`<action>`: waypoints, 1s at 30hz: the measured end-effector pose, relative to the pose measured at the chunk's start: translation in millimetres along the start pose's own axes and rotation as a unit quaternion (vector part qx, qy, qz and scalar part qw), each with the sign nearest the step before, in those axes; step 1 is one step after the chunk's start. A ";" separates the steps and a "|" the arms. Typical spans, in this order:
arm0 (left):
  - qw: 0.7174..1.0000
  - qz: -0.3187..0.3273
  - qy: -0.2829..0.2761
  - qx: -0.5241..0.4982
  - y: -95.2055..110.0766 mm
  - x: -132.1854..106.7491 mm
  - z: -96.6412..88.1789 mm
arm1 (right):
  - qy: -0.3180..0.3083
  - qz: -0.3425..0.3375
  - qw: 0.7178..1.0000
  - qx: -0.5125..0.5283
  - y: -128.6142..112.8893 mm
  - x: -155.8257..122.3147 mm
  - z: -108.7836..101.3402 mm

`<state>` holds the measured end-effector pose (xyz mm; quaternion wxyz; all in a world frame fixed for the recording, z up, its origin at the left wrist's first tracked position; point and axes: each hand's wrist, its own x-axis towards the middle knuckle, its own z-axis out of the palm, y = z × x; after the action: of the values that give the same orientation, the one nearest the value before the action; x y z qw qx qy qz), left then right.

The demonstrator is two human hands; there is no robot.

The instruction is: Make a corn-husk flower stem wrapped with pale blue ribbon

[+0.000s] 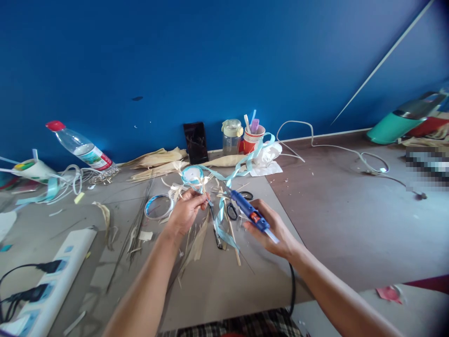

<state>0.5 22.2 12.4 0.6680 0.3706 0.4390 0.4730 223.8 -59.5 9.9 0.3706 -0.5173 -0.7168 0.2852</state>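
My right hand (268, 229) is wrapped round a blue hot glue gun (248, 208), with a clear glue stick poking out of its back end. The nozzle points left toward my left hand (189, 210). Pinched in my left fingertips is a small piece of pale husk strips (204, 183), partly hidden by the hand. Just behind it lies a roll of light blue ribbon (192, 175), its loose tail (219, 217) curling between my hands. A black pen (216, 234) and black-handled scissors (232, 211) lie below the glue gun. Beside my left wrist is a tape roll (158, 207).
Dried husks (157, 160), an upright phone (195, 142), a clear jar (231, 135) and a red paper cup (253, 139) line the blue wall. A water bottle (86, 150) leans at left, above a white power strip (58, 281). White cable (333, 146) crosses the right side.
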 end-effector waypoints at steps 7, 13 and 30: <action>1.000 0.004 -0.021 0.003 0.6 -0.7 -0.5 | 0.082 0.031 0.983 -0.162 26.1 1.0 1.1; 0.999 0.006 -0.042 -0.023 0.9 -1.6 1.0 | 0.048 0.143 0.945 -0.291 31.3 -0.9 -5.7; 0.988 -0.006 -0.136 -0.074 -0.1 -9.7 6.6 | 0.027 0.159 0.982 0.098 -3.6 -1.2 -11.5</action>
<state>5.0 12.3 16.9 0.7499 0.3789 0.3100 0.4450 231.6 -61.5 19.0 0.3886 -0.5936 -0.5836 0.3951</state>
